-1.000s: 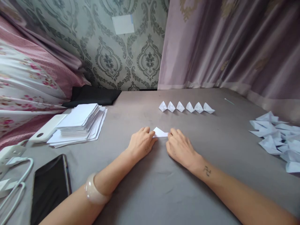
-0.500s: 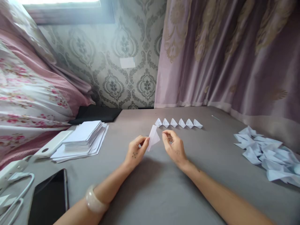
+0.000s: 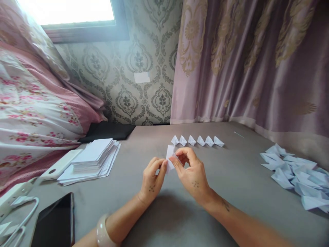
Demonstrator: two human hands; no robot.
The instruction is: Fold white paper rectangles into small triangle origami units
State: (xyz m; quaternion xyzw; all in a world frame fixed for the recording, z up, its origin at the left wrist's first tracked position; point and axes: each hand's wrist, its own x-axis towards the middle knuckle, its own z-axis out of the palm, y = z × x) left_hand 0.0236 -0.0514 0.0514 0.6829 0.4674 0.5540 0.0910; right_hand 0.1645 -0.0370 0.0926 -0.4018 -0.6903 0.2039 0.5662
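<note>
A partly folded piece of white paper (image 3: 170, 151) is held upright over the middle of the table. My left hand (image 3: 153, 176) pinches its left edge between thumb and fingers. On its right side my right hand (image 3: 191, 169) grips it, thumb in front and fingers curled behind, hiding part of the folds. Just beyond the hands, several small folded paper boats (image 3: 192, 140) stand in a row on the grey tabletop (image 3: 246, 192).
At the left lie a stack of white paper (image 3: 89, 157), a power strip (image 3: 60, 164) with white cables, a black phone (image 3: 54, 221) and a black folded item (image 3: 109, 131). More folded white paper pieces (image 3: 295, 171) are heaped at the right. A thin white stick (image 3: 239, 134) lies at the back.
My right hand has moved left and now grips the folded paper, from which it was apart before. My left hand keeps its pinch. The camera view has tilted up slightly.
</note>
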